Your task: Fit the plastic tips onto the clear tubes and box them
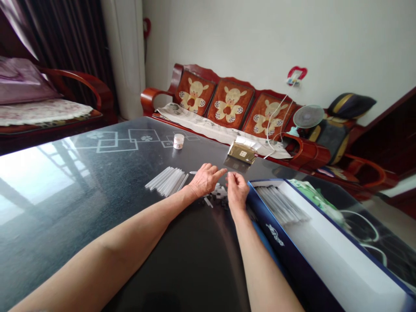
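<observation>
My left hand is over the table with its index finger stretched toward my right hand. Its thumb is hidden and the other fingers are curled. Thumb and fingertips of my right hand are pinched together close by. Whatever either hand holds is too small or hidden to name. Beneath and between them lies a pile of small white and dark pieces. Left of the left wrist is a row of translucent white tubes. More slim tubes lie inside the long blue box, right beside my right hand.
On the dark glossy table stand a small white jar and a gold tissue box. A green and white bag lies beyond the blue box. Behind are a wooden sofa and a small fan.
</observation>
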Demonstrator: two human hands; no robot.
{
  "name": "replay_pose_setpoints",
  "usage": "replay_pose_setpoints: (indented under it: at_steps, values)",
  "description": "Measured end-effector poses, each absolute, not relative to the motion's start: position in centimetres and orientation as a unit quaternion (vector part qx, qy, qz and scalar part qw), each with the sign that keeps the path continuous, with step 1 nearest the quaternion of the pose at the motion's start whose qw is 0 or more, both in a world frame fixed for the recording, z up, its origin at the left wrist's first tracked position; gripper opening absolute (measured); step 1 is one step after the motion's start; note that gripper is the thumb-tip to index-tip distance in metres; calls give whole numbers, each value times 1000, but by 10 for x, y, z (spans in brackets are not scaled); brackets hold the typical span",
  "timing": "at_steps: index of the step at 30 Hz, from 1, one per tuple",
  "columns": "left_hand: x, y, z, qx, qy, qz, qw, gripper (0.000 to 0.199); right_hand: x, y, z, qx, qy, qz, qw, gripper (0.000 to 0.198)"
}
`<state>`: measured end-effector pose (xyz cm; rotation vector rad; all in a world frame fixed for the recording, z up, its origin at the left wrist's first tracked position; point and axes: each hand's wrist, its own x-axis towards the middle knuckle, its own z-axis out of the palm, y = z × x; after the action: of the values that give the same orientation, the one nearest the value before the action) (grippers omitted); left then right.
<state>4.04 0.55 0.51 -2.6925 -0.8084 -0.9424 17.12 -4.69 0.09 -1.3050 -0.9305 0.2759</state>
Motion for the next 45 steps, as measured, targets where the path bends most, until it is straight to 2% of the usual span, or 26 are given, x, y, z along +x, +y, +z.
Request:
replay_pose_setpoints:
  at_steps: [3, 6, 13, 22, 26, 30, 34, 39, 45]
  values:
    - [39, 8, 5, -898, -288, -321, 84, 43, 168, -50, 3, -600, -539, 16, 592, 27]
    - [36, 12, 6, -885, -328, -322, 77, 42, 170, -54, 10, -609, -590, -23, 529, 27]
    - [32, 15, 7, -866, -381, -322, 45, 34, 170, -81, 31, -542, -782, 34, 307, 18]
    - [31, 12, 3, -864, -364, -343, 53, 34, 165, -95, 5, -516, -823, -67, 229, 19]
    - [33, 11, 1, -871, -352, -338, 58, 32, 167, -92, 1, -515, -811, -43, 274, 14]
    - [35, 10, 2, -876, -340, -338, 45, 34, 178, -77, 1, -563, -696, 54, 443, 16]
    - [38, 10, 2, -889, -315, -329, 41, 35, 189, -54, 0, -598, -535, 162, 574, 32]
    - [42, 11, -1, -900, -300, -313, 34, 30, 189, -44, -5, -597, -485, 198, 608, 38]
    - [46, 12, -5, -905, -295, -306, 22, 26, 188, -43, -21, -587, -498, 181, 612, 37]
